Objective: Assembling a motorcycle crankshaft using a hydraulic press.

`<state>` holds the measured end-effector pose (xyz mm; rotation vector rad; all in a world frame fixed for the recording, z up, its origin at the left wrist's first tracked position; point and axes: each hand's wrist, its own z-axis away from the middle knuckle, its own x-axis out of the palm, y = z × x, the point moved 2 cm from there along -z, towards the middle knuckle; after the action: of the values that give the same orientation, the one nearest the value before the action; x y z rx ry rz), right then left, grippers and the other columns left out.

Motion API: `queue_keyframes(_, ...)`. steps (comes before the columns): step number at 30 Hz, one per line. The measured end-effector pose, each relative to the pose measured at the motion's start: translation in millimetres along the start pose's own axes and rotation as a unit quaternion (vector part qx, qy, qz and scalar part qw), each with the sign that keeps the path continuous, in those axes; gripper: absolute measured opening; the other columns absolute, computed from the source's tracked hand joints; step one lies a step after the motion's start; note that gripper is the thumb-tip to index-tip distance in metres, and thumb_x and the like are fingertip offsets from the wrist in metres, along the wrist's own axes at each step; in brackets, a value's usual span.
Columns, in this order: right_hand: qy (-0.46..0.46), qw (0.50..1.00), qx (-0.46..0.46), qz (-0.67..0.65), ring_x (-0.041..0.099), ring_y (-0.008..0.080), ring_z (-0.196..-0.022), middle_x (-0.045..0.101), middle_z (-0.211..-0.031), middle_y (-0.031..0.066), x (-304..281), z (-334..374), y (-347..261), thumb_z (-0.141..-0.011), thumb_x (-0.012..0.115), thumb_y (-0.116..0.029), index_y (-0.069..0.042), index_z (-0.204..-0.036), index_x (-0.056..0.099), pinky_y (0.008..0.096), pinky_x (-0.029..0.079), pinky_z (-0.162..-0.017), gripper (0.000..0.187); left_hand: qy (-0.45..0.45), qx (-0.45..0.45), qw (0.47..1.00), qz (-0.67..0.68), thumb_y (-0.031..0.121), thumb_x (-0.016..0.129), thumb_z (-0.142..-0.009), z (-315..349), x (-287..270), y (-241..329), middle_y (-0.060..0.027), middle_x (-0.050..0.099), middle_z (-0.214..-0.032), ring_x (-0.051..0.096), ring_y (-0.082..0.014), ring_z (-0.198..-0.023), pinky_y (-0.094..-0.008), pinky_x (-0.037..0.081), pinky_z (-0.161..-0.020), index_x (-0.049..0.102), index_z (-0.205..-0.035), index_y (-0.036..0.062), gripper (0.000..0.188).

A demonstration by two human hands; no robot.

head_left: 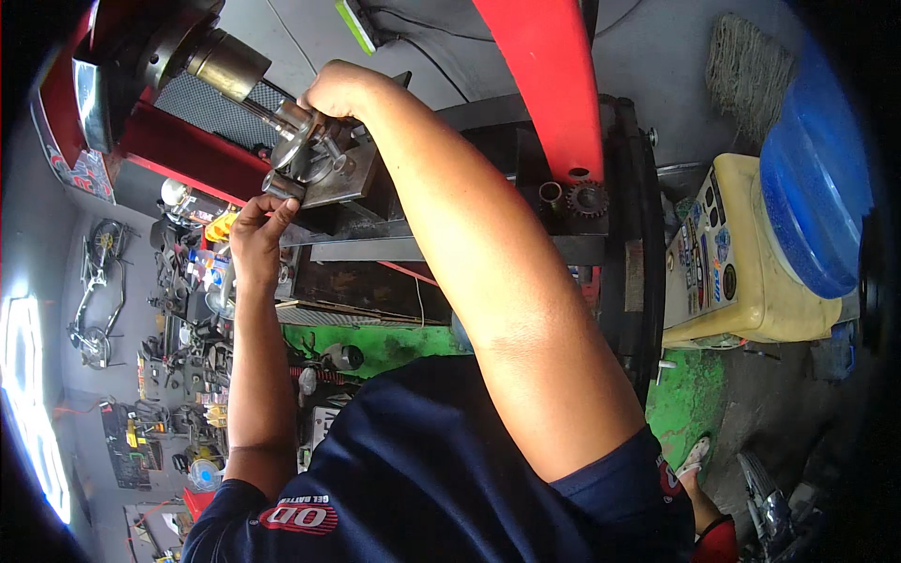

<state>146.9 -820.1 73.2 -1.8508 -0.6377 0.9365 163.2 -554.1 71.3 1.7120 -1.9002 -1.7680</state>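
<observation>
A motorcycle crankshaft (298,143) with round steel webs sits on a metal plate (349,186) in a red press. Above its upper-left side is the press's brass-coloured ram (228,66), with a thin rod reaching down toward the crankshaft. My right hand (343,89) curls over the far side of the crankshaft, its fingertips partly hidden. Between the thumb and fingers of my left hand (259,233) is a short steel cylinder (282,186), at the near left of the crankshaft. Whether that cylinder touches the web I cannot tell.
A red press post (554,84) stands right of my right forearm. At its foot lie a gear (587,199) and a metal sleeve (551,194). Farther right are a yellow container (737,253) and a blue tub (817,169). Parts-filled shelves (174,281) line the left; a person's foot (694,455) shows lower right.
</observation>
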Motion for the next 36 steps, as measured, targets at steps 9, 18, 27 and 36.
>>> queue_keyframes(9, -0.01, 1.0, -0.007, 0.008, 0.073, 0.0352, -0.095, 0.074, -0.107, 0.0243, -3, 5, -3, -0.086, 0.068, -0.034, -0.002, -0.103, 0.078, 0.0436, 0.057, -0.084, 0.038, 0.001, -0.002, 0.999, 0.034, 0.009, 0.08, -0.089, -7, -3, -11, 0.0052, 0.064, -0.085, 0.054, -0.0045, -0.079, -0.0202, 0.042, -0.075, 0.069, -0.091, 0.0053, 0.012)
queue_keyframes(18, -0.007, 1.0, -0.015, 0.017, 0.071, 0.038, -0.1, 0.072, -0.111, 0.025, -3, 5, -1, -0.089, 0.069, -0.044, -0.002, -0.106, 0.077, 0.0435, 0.055, -0.088, 0.046, 0.016, 0.003, 0.995, 0.095, 0.007, 0.079, -0.089, -12, -5, -20, 0.0038, 0.066, -0.087, 0.056, -0.005, -0.081, -0.0203, 0.043, -0.077, 0.068, -0.096, 0.0048, 0.013)
queue_keyframes(27, 0.008, 0.999, -0.043, 0.013, 0.068, 0.0316, -0.091, 0.073, -0.099, 0.0203, 2, -2, 5, -0.091, 0.071, -0.038, 0.0, -0.098, 0.078, 0.0421, 0.053, -0.084, 0.039, 0.033, 0.013, 0.998, 0.061, 0.008, 0.081, -0.088, 0, 0, -8, 0.0031, 0.068, -0.086, 0.058, -0.0048, -0.079, -0.02, 0.044, -0.075, 0.07, -0.093, 0.003, 0.014)
queue_keyframes(36, -0.054, 0.996, -0.019, -0.062, 0.069, 0.0224, -0.08, 0.075, -0.086, 0.0146, -2, 9, 11, -0.097, 0.066, -0.034, -0.006, -0.094, 0.08, 0.041, 0.053, -0.077, 0.031, 0.07, 0.018, 0.996, 0.044, 0.013, 0.086, -0.083, -3, -2, -17, 0.0031, 0.067, -0.085, 0.059, -0.0072, -0.08, -0.0234, 0.047, -0.074, 0.07, -0.088, 0.0053, 0.019)
